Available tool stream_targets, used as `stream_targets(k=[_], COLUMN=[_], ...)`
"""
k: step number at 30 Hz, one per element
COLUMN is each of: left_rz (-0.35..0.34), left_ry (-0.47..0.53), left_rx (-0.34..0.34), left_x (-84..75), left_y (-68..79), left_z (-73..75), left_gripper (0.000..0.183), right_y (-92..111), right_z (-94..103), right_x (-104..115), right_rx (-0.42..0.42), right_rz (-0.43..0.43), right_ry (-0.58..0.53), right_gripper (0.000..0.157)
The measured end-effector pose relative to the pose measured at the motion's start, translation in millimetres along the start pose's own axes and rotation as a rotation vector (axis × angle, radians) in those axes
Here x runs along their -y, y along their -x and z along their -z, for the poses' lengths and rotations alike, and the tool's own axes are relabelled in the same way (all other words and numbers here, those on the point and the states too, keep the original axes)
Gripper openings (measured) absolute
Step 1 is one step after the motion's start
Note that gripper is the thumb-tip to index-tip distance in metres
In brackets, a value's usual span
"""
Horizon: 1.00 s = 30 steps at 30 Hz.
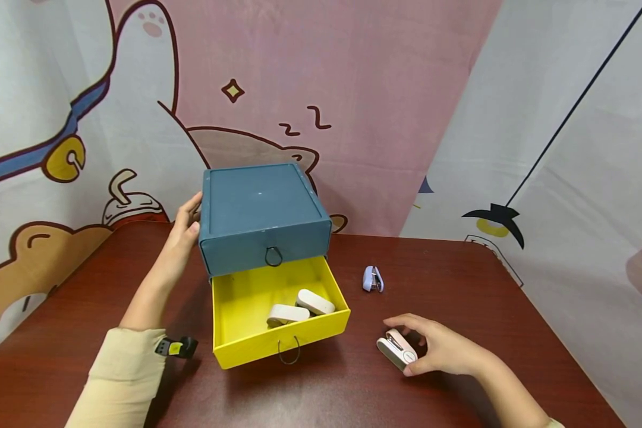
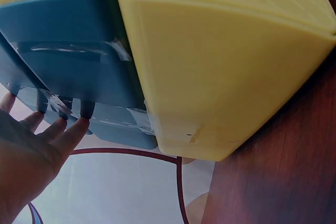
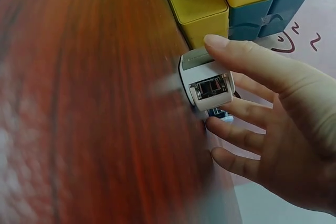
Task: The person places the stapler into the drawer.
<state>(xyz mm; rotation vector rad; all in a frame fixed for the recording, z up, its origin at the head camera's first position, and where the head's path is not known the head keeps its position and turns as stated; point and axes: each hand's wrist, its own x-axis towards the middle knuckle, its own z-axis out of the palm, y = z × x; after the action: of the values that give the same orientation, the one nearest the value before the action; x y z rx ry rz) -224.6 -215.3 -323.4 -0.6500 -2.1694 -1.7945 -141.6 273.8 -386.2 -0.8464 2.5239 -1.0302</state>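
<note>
My left hand [image 1: 183, 229] touches the left side of a small drawer unit [image 1: 262, 199] with its fingers extended; the left wrist view shows the fingertips against the blue side wall [image 2: 79, 61]. The blue upper drawer is closed. Below it the yellow drawer [image 1: 241, 309] is pulled out, holding two white staplers, one [image 1: 288, 314] beside the other [image 1: 315, 302]. To the right of the drawer, my right hand [image 1: 441, 348] pinches a white and pale pink stapler [image 1: 397, 349] between thumb and fingers, at the tabletop. In the right wrist view, the stapler's end [image 3: 210, 85] faces the camera.
A small lilac stapler [image 1: 373, 279] stands on the dark red wooden table [image 1: 460, 285], right of the drawer unit. A wire ring handle [image 1: 289, 351] hangs from the yellow drawer's front. A printed cloth [image 1: 364, 107] hangs behind the table.
</note>
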Motion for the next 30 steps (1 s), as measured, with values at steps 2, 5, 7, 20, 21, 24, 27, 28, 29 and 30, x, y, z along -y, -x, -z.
stream_targets(k=[2,5,7,20,21,24,27,28,29,30], left_rz=[-0.002,-0.003,-0.004,-0.005,-0.005,-0.005,-0.004,-0.004,-0.003,-0.004], left_ry=[0.002,0.003,0.004,-0.002,-0.003,-0.004,-0.003,-0.002,-0.003,-0.004], left_rx=[0.000,-0.002,0.000,0.002,0.002,0.002,0.002,0.002,0.001,0.001], left_x=[0.3,0.6,0.7,0.9,0.9,0.8,0.8,0.9,0.9,1.0], left_y=[-0.2,-0.3,-0.2,0.2,0.1,0.0,-0.1,-0.1,-0.1,-0.2], left_z=[0.1,0.2,0.2,0.0,0.0,0.1,0.2,0.2,0.3,0.3], left_gripper=[0.065,0.065,0.065,0.064,0.063,0.064,0.064,0.064,0.064,0.064], right_y=[0.4,0.9,1.2,-1.0,-1.2,-1.6,-2.2,-2.2,-2.3,-2.4], right_z=[0.3,0.6,0.4,-1.6,-1.6,-1.8,-1.5,-1.3,-1.0,-0.6], right_x=[-0.2,-0.2,-0.1,-4.4,-4.7,-4.7,-4.0,-3.6,-3.1,-2.5], right_rx=[0.009,0.019,0.019,-0.035,-0.040,-0.054,-0.074,-0.083,-0.094,-0.105], right_rz=[-0.008,-0.013,0.001,0.052,0.051,0.050,0.057,0.059,0.061,0.065], right_ry=[0.012,0.027,0.033,0.061,0.063,0.061,0.060,0.064,0.068,0.077], right_gripper=[0.075,0.075,0.073,0.063,0.062,0.061,0.061,0.061,0.061,0.061])
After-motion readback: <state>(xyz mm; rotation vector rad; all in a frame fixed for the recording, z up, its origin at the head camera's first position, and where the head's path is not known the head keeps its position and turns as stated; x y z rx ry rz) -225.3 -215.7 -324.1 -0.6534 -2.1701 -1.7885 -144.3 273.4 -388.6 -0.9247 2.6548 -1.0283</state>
